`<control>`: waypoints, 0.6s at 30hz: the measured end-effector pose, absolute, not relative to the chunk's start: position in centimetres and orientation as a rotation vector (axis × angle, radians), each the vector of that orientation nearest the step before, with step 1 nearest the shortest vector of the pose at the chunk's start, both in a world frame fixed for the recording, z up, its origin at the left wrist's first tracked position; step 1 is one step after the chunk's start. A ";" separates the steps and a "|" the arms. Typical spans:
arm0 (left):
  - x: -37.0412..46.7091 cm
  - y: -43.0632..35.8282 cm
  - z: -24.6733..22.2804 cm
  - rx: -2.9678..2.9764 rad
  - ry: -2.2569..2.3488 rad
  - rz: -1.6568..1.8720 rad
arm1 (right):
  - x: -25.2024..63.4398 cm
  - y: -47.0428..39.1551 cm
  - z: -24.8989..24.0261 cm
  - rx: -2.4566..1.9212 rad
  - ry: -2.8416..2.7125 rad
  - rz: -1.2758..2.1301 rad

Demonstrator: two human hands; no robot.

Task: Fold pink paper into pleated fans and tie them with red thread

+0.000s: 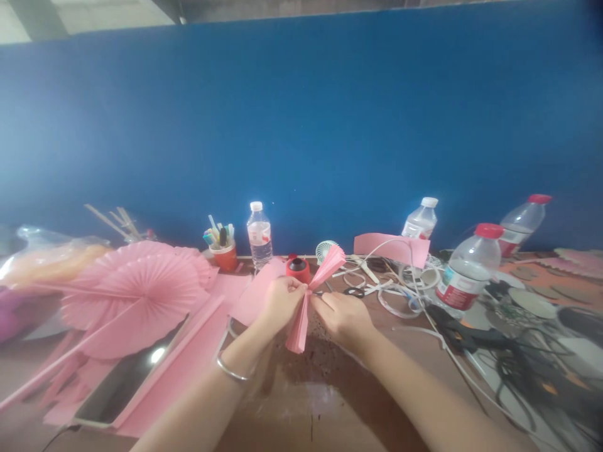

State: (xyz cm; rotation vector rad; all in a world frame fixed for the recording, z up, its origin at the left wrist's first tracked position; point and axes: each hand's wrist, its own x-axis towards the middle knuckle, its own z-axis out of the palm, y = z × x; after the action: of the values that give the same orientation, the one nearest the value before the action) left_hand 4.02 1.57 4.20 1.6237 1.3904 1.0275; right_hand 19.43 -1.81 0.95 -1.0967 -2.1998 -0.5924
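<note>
A strip of pleated pink paper (325, 267) is pinched at its middle, its two ends fanning out above and below like a bow. My left hand (283, 301) grips it from the left, thumb and fingers closed at the narrow waist. From the right, my right hand (342, 317) has its fingers closed against the same waist; whether a thin tie or wire is between them I cannot make out. Just behind the hands sits a red round object with a dark centre (298, 269). Black-handled scissors (354, 292) lie beyond my right hand.
Finished pink paper fans (141, 295), pink sheets (198, 351) and a phone (127, 376) lie at left. Behind stand a cup of pens (223, 256) and a water bottle (259, 238). Right are white cords (400, 295), a large red-capped bottle (466, 273) and a black glue gun (471, 336).
</note>
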 end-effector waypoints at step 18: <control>5.0 0.6 4.0 1.363 1.180 1.013 | 19.8 -1.8 1.2 -1.164 -2.016 -0.236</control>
State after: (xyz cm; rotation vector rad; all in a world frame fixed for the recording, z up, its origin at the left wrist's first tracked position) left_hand 4.97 0.62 4.05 1.3633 1.1798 1.0127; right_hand 19.75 -1.78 1.20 -1.1640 -2.0165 -0.2356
